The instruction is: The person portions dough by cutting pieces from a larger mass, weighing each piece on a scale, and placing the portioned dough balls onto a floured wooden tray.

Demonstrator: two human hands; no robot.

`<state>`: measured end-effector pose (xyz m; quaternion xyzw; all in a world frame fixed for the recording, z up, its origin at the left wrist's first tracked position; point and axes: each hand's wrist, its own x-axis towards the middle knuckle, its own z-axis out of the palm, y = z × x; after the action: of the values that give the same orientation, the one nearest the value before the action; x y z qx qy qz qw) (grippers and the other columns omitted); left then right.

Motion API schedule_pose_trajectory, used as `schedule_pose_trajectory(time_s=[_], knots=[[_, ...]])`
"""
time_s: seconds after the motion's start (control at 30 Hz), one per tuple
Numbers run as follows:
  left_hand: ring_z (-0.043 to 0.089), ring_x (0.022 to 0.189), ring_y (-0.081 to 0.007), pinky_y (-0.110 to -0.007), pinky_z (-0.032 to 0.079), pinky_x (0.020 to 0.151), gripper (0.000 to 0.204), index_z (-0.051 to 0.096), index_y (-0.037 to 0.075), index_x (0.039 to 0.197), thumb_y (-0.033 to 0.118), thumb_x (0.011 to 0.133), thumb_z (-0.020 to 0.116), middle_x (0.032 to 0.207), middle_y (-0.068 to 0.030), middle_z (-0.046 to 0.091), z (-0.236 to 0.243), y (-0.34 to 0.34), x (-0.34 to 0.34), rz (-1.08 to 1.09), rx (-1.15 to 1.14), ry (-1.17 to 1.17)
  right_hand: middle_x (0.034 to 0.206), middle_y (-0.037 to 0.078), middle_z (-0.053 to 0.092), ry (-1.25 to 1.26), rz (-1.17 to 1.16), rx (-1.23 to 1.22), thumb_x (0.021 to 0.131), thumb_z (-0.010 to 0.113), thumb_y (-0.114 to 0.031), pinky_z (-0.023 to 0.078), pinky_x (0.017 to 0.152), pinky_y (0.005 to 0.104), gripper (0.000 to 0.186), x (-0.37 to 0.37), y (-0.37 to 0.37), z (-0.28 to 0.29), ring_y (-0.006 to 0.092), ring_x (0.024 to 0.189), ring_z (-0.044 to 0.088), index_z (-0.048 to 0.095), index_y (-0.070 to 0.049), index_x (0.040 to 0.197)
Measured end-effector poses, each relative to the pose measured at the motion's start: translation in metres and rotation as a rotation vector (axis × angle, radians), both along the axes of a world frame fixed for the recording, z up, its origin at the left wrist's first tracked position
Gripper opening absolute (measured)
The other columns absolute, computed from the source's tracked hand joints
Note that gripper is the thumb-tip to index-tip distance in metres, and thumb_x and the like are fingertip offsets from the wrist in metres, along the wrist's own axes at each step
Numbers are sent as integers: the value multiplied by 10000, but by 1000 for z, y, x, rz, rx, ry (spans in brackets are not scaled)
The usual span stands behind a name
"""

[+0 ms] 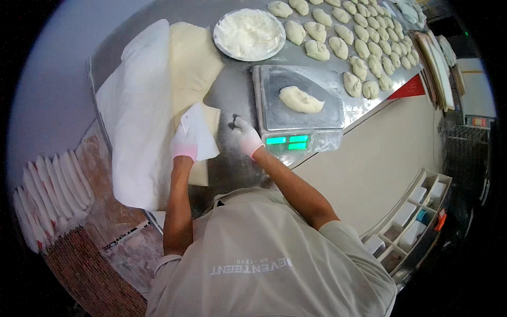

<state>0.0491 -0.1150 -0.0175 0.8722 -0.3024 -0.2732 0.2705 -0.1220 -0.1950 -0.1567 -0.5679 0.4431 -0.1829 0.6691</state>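
Note:
My left hand (185, 142), in a white glove with a pink cuff, is closed on a flat white dough scraper (203, 132). The scraper lies against the cut near edge of a large pale dough slab (194, 58). A white cloth (140, 105) covers the slab's left part. My right hand (246, 138), gloved likewise, is beside the scale's left edge, fingers slightly apart and dark at the tips, with nothing visible in them. On the plate of the digital scale (274, 119), whose green displays are lit, rests one dough piece (301, 100).
Beyond the scale, a round bowl of flour (249, 34) stands on the metal table (232, 90). Several rows of shaped dough pieces (338, 47) spread to the far right. Stacked white sacks (53, 190) lie at lower left; a compartmented container (409, 222) stands at lower right.

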Motion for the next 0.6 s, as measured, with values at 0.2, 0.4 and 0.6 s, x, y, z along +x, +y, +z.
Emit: schedule_pose_trajectory(time_s=[0.2, 0.4, 0.6], knots=[[541, 1048, -382, -457, 420, 883, 418, 529, 70, 1162, 362, 892, 402, 1082, -214, 593, -20, -48, 10, -194, 140, -165, 1031, 197, 602, 178, 46, -289, 809, 474, -97, 420, 868, 321, 364, 13, -21, 11, 285, 992, 567, 510, 47, 1142], [533, 1053, -395, -442, 428, 877, 391, 559, 37, 1111, 339, 903, 424, 1040, -225, 604, -143, -50, 24, -320, 70, -161, 1051, 199, 606, 162, -5, -157, 792, 521, -86, 431, 872, 325, 440, 39, -25, 56, 292, 1007, 573, 478, 24, 1216], [609, 901, -224, -333, 460, 829, 325, 615, -11, 1058, 237, 887, 493, 981, -146, 639, -45, 2, -22, -35, -336, 327, 1015, 120, 628, 61, -178, -119, 781, 531, -47, 450, 833, 283, 390, -3, -25, 82, 191, 940, 584, 543, 13, 1166]])
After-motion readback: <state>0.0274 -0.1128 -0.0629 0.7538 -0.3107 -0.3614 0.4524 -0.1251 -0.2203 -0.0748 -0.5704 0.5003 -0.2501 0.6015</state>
